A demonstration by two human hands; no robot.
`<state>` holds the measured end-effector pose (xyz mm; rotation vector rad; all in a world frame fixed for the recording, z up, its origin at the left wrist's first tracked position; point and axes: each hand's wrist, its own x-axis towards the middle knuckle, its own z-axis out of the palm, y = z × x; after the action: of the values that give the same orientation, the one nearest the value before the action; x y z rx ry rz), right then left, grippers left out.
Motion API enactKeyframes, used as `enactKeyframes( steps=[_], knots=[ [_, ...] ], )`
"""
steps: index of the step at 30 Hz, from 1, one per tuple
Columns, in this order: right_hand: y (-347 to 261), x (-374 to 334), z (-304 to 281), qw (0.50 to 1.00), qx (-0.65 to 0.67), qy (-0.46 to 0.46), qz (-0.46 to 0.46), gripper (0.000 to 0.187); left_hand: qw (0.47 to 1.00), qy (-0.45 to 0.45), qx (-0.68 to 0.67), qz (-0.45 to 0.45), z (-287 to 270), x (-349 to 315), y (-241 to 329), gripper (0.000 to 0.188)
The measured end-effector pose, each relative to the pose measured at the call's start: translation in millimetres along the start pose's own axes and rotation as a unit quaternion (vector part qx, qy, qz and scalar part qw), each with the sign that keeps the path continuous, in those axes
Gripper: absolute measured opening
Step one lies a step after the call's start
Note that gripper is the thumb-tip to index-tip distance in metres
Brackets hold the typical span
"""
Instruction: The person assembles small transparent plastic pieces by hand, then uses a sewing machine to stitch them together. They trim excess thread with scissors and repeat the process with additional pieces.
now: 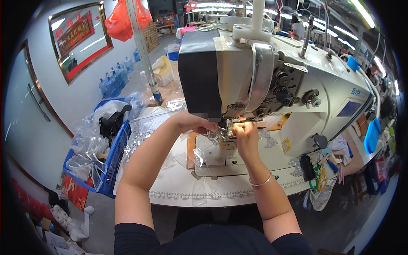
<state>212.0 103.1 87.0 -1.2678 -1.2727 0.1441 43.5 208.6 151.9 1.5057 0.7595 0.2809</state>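
Observation:
A white industrial sewing machine point(312, 68) stands before me, its dark head cover above my hands. My left hand point(197, 122) reaches in from the left, its fingers closed on a crumpled piece of clear plastic point(217, 137) beside the needle area. Part of those fingertips is hidden under the machine head. From the right, my right hand point(247, 132) is curled in a pinch on the same plastic, close to the lit presser foot point(230, 127). Glare and the small size blur the plastic's edges. Loose clear strips trail down toward the table's front.
Left of the white table point(170, 193) stands a blue basket point(111, 170) full of clear plastic and a black item. A metal post point(144, 46) with a red bag point(127, 21) rises behind. Cords and tools point(321, 172) lie at the right edge. Water bottles point(112, 83) line the wall.

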Motion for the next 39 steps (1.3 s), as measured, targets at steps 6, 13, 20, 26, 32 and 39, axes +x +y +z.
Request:
enactKeyframes(
  steps=[6, 13, 20, 26, 32, 39],
  knots=[
    [-15.2, 1.7, -6.3, 0.993, 0.081, -0.037, 0.078, 0.025, 1.000, -0.004, -0.016, 0.008, -2.3, 7.4, -3.6, 0.030],
    [-11.4, 2.3, -7.4, 0.992, 0.098, -0.039, 0.063, 0.026, 1.000, 0.001, -0.014, 0.003, 7.2, 3.6, 5.7, 0.031],
    [-12.1, 5.3, -8.6, 0.989, 0.108, -0.061, 0.084, 0.023, 1.000, 0.017, -0.010, -0.007, 8.5, 0.2, 8.3, 0.031],
    [7.6, 8.6, -3.6, 0.999, 0.028, -0.040, -0.023, 0.019, 0.999, 0.031, -0.003, -0.010, 11.4, -2.7, 13.5, 0.033],
    [-16.6, 7.8, -8.5, 0.990, 0.087, -0.050, 0.096, 0.017, 0.999, 0.047, -0.007, -0.001, 13.2, -4.0, 9.5, 0.035],
    [-4.8, 6.3, -5.9, 0.993, 0.079, -0.048, 0.073, 0.016, 0.999, 0.051, -0.005, 0.003, 16.2, -9.5, 11.2, 0.035]
  ],
)
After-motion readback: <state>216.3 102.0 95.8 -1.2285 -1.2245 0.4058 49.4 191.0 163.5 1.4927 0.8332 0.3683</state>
